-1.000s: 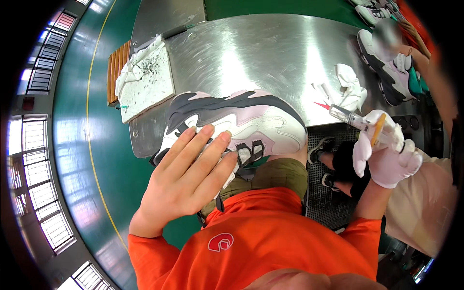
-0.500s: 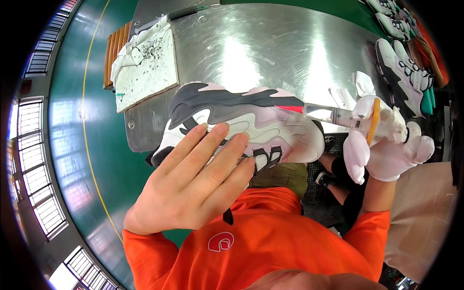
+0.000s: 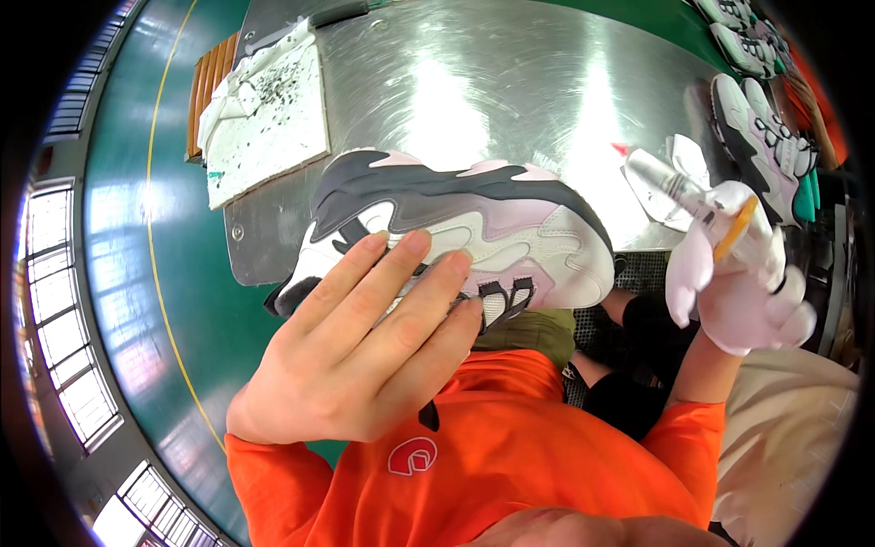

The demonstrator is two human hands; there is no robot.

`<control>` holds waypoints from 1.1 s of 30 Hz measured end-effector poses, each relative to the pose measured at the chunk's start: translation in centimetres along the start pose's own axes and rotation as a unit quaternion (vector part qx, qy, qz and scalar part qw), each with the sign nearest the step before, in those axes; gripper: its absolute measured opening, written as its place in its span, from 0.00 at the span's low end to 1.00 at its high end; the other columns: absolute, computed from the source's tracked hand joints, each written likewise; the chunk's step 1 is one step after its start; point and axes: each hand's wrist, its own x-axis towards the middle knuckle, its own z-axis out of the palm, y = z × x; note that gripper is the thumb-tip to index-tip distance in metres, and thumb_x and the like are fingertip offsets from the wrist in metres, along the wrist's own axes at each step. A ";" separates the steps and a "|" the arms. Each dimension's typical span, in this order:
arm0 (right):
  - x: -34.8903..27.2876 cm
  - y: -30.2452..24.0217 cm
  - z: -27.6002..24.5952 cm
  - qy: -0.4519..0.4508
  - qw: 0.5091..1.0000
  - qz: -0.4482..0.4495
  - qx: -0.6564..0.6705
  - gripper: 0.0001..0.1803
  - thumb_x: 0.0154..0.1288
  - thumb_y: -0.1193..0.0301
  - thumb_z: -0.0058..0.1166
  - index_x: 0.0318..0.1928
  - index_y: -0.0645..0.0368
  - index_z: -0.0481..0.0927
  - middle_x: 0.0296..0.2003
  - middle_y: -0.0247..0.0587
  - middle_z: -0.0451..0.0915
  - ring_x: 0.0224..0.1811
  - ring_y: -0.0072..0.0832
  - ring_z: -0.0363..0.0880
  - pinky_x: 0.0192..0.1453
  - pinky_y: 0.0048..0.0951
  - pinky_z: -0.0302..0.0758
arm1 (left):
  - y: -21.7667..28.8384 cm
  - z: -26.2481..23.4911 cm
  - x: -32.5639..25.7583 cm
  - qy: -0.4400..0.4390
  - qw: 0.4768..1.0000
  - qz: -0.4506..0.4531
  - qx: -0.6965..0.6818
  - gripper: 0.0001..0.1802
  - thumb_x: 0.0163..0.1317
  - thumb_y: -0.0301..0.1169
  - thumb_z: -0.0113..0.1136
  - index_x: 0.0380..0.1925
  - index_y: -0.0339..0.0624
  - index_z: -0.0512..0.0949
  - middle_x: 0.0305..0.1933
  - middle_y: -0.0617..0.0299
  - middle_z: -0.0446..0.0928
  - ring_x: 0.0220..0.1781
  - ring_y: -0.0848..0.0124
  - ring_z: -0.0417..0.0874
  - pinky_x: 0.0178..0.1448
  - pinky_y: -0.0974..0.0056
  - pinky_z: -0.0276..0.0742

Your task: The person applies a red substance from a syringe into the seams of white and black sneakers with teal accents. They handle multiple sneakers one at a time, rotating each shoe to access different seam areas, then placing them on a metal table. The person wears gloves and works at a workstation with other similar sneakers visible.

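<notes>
A white, pink and dark grey sneaker lies on its side at the metal table's near edge, sole edge facing away from me. Bare, my left hand spreads its fingers over the laced upper and holds the shoe; its thumb is hidden. In a white glove, my right hand grips a clear syringe with a red tip and a yellow band around the hand end. The syringe points up and left, apart from the sneaker, above crumpled white cloth pieces.
The steel table carries a white pad with black specks at far left, beside wooden slats and a dark-handled tool. More sneakers stand at the right, near another person's arm.
My right hand has drawn the syringe away from the sneaker's sole edge, to the right, and tilted its tip upward. My left hand stays on the shoe.
</notes>
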 end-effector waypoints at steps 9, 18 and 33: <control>-5.6 2.8 2.1 0.109 0.851 0.162 -0.487 0.42 0.36 0.67 0.73 0.59 0.59 0.76 0.35 0.36 0.81 0.36 0.19 0.79 0.44 0.24 0.77 | 0.0 -0.1 0.7 -0.013 1.000 -0.008 -0.002 0.12 0.53 0.25 0.62 0.39 0.43 0.83 0.50 0.55 0.84 0.55 0.54 0.84 0.57 0.50 0.83; -5.1 0.0 1.5 0.194 0.911 0.181 -0.315 0.41 0.43 0.54 0.74 0.56 0.63 0.76 0.37 0.41 0.83 0.28 0.29 0.80 0.33 0.28 0.78 | -0.2 -0.3 0.6 -0.017 1.000 -0.006 -0.012 0.10 0.55 0.26 0.64 0.38 0.44 0.83 0.50 0.57 0.85 0.56 0.55 0.84 0.59 0.53 0.82; 2.0 1.7 -1.9 -0.107 0.990 0.036 0.087 0.34 0.58 0.36 0.51 0.51 0.49 0.81 0.54 0.57 0.73 0.25 0.38 0.80 0.50 0.44 0.75 | -0.4 0.2 0.3 0.005 1.000 -0.025 -0.010 0.10 0.53 0.26 0.65 0.37 0.45 0.84 0.50 0.57 0.85 0.54 0.55 0.85 0.58 0.53 0.83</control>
